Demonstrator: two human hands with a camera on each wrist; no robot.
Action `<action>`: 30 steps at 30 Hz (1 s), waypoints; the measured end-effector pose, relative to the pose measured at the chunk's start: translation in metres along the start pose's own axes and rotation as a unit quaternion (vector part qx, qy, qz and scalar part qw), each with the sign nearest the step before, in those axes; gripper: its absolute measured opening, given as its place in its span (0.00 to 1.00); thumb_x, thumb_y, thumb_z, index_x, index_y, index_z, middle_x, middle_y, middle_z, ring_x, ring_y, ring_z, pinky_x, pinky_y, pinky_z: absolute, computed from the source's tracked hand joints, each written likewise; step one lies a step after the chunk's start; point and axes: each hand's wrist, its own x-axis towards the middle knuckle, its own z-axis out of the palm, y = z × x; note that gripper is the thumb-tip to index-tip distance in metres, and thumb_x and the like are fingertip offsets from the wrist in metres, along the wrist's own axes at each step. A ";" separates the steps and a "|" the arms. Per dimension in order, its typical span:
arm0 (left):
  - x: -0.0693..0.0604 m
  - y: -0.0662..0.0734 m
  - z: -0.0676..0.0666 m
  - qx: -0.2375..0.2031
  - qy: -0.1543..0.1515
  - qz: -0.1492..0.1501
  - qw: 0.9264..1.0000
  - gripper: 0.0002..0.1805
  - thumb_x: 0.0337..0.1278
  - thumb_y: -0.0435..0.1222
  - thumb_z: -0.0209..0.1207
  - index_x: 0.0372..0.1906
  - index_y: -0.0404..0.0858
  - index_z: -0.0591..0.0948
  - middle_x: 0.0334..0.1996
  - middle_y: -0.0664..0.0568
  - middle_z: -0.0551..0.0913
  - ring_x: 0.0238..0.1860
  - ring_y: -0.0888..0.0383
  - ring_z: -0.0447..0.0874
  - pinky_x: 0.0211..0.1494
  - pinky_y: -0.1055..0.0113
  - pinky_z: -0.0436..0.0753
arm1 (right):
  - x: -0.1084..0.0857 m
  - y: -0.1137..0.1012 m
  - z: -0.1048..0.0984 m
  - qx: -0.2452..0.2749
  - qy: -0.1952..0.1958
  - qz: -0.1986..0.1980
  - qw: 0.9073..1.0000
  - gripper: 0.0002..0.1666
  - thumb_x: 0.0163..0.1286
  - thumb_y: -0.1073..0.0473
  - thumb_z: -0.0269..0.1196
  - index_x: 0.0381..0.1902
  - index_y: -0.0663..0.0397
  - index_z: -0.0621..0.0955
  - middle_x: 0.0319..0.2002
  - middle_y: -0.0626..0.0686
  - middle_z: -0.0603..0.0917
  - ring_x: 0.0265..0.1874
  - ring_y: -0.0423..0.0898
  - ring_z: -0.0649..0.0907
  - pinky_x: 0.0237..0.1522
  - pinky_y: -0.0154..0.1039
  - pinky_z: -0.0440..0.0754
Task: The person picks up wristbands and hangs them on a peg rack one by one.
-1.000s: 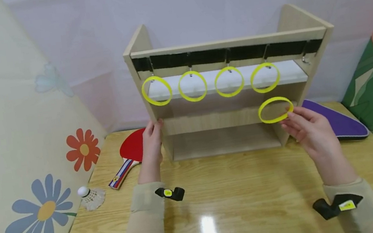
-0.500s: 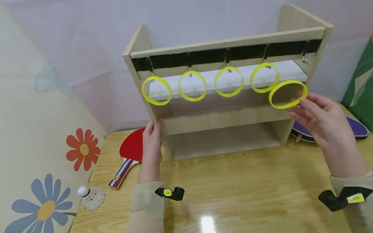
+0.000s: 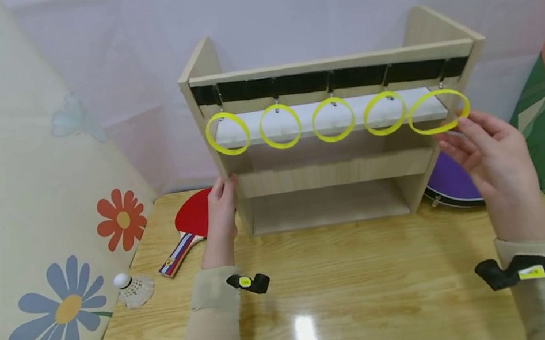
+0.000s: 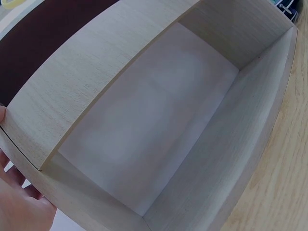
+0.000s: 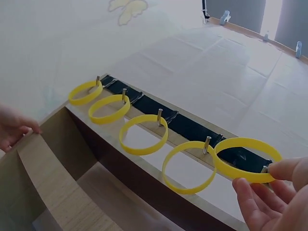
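Observation:
My right hand [image 3: 502, 167] pinches a yellow ring [image 3: 426, 130] at its right side, just below the rightmost metal hook [image 3: 441, 76] of a small wooden shelf [image 3: 331, 63]. The right wrist view shows that hook's tip [image 5: 264, 169] beside the fingertips, within the ring's outline; whether the ring bears on the hook I cannot tell. Several more yellow rings [image 3: 334, 139] hang in a row, one from each of the other hooks. On the shelf's left side panel, my left hand [image 3: 223, 209] grips the edge, thumb in front and fingers behind, as the left wrist view shows.
A red table tennis bat [image 3: 195, 215] lies left of the shelf, partly behind the left hand. Nearer the table's left edge is a shuttlecock [image 3: 133, 288]. Right of the shelf sits a purple case [image 3: 452, 182]. All stand on a wooden table [image 3: 352, 292] before a draped wall.
The right hand has carried the yellow ring up and to the right, from below the hanging rings to the rightmost hook. My left hand stays on the side panel.

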 end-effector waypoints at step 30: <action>-0.001 0.002 0.001 0.006 0.010 -0.003 1.000 0.26 0.73 0.45 0.46 0.70 0.42 0.69 0.51 0.51 0.76 0.50 0.57 0.75 0.58 0.58 0.73 | 0.022 -0.001 -0.017 -0.008 0.040 0.043 0.998 0.12 0.68 0.70 0.60 0.49 0.63 0.82 0.39 0.58 0.86 0.30 0.53 0.88 0.33 0.42 0.87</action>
